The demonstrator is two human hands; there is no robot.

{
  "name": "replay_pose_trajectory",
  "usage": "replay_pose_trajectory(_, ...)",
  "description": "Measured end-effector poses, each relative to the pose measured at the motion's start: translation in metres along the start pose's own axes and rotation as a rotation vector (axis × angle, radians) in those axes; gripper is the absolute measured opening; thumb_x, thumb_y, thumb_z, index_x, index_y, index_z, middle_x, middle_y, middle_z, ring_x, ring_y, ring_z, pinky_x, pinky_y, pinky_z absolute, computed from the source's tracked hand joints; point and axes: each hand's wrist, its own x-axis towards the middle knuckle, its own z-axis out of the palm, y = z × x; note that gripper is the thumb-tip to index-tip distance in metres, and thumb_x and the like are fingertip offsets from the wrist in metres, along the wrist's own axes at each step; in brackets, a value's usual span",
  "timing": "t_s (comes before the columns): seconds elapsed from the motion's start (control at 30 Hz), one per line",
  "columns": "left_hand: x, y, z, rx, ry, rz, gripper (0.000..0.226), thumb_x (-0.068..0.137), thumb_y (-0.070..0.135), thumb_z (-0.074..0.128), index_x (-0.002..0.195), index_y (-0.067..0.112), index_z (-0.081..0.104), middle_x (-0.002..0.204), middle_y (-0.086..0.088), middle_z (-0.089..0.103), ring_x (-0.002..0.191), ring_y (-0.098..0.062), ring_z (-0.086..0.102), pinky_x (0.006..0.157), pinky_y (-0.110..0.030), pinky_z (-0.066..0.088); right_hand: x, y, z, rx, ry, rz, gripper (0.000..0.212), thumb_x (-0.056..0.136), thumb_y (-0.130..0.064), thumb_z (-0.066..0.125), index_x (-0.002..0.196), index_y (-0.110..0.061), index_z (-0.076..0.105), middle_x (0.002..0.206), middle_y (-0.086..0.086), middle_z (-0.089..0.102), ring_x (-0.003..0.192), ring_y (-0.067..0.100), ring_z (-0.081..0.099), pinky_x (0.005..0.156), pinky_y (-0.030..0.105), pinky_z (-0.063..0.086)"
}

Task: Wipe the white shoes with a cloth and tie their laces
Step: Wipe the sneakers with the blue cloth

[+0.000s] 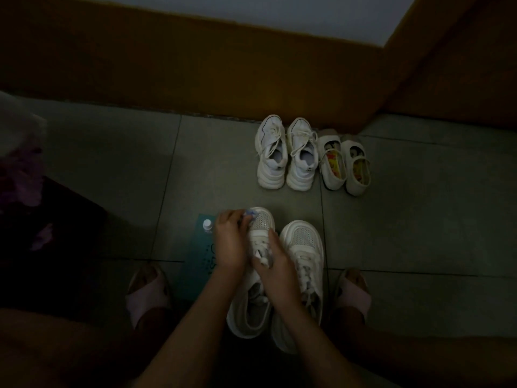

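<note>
**Wiping the toe of the first trainer: hold and stroke**

- Person crouches over a pair of white chunky-soled lace-up trainers on the grey tiled floor. Light is poor.
- Shoe being worked: the white mesh-toed trainer beside the flat teal pack. Its mate, the second white trainer, touches it on the far side.
- Left hand is at the toe, fingers curled round a small pale blue-white cloth.
- Right hand is clamped over the laced middle of the same trainer. A pale wad under its fingers may be lace or cloth; I cannot tell which.
- A small white-capped bottle stands on the pack, beside the left wrist.

Judgement: this is the wiping step, and the laces look loose.
- Keep the right hand pinning the shoe so it cannot skid on the tile.
- Draw the cloth in short strokes from toe cap toward sole edge.
- Press lightly on the mesh, where dirt lodges, and refold to a clean face.
- Watch the bottle; a wide elbow swing could tip it.
</note>
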Motion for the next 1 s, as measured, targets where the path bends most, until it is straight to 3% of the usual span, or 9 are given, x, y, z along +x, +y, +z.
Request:
replay_pose_trajectory(0.17, -0.024, -0.007, -0.002, 0.037, 0.076, -0.051, 0.014, 0.09, 0.014, 0.06, 0.083, 0.005, 0.067, 0.083, -0.011, 0.06, 0.081, -0.023, 0.056, 0.071, -0.022, 0.035, 0.0, -0.001, -0.004, 0.054, -0.032, 0.019, 0.068, 0.09, -0.019, 0.059, 0.148, -0.02, 0.023, 0.149, 0.001, 0.038, 0.132, 0.012, 0.04, 0.105, 0.019, 0.033)
replay_pose_trajectory(0.3, -0.03, -0.008, -0.002, 0.016, 0.085, -0.09, 0.02, 0.092, 0.022, 0.057, 0.093, 0.006, 0.07, 0.087, -0.01, 0.063, 0.08, -0.019, 0.06, 0.073, -0.027, 0.044, 0.001, -0.001, -0.005, 0.059, -0.03, 0.015, 0.069, 0.089, -0.016, 0.06, 0.148, -0.016, 0.025, 0.15, 0.002, 0.036, 0.134, 0.011, 0.037, 0.101, 0.011, 0.026)
replay_pose_trajectory(0.57, -0.058, -0.01, -0.009, -0.002, 0.169, -0.161, 0.016, 0.087, 0.018, 0.063, 0.094, 0.006, 0.072, 0.088, -0.012, 0.067, 0.081, -0.022, 0.061, 0.074, -0.026, 0.043, 0.001, 0.0, -0.006, 0.089, -0.053, 0.015, 0.072, 0.087, -0.017, 0.063, 0.148, -0.016, 0.024, 0.148, 0.0, 0.038, 0.124, 0.001, 0.038, 0.096, 0.009, 0.029)
replay_pose_trajectory(0.7, -0.071, -0.011, -0.015, -0.101, 0.182, -0.24, 0.016, 0.087, 0.02, 0.063, 0.094, 0.008, 0.073, 0.088, -0.007, 0.067, 0.079, -0.015, 0.061, 0.074, -0.021, 0.042, 0.003, 0.001, -0.004, 0.081, -0.052, 0.007, 0.072, 0.087, -0.02, 0.064, 0.148, -0.016, 0.025, 0.149, 0.002, 0.037, 0.132, 0.011, 0.04, 0.102, 0.015, 0.032)
replay_pose_trajectory(0.87, -0.085, -0.018, -0.021, -0.16, 0.15, -0.313, 0.016, 0.087, 0.02, 0.064, 0.094, 0.01, 0.074, 0.089, -0.004, 0.071, 0.083, -0.014, 0.064, 0.074, -0.019, 0.043, 0.003, -0.001, -0.004, 0.086, -0.07, 0.025, 0.072, 0.088, -0.02, 0.062, 0.148, -0.016, 0.023, 0.151, 0.002, 0.035, 0.132, 0.013, 0.04, 0.099, 0.015, 0.032)
replay_pose_trajectory(1.0, -0.09, -0.016, -0.028, -0.237, 0.113, -0.405, 0.016, 0.086, 0.018, 0.065, 0.093, 0.008, 0.074, 0.086, -0.003, 0.073, 0.072, -0.004, 0.062, 0.065, -0.01, 0.044, 0.003, -0.002, -0.003, 0.073, -0.065, 0.019, 0.071, 0.089, -0.019, 0.062, 0.148, -0.015, 0.023, 0.149, 0.004, 0.037, 0.131, 0.014, 0.042, 0.096, 0.014, 0.031)
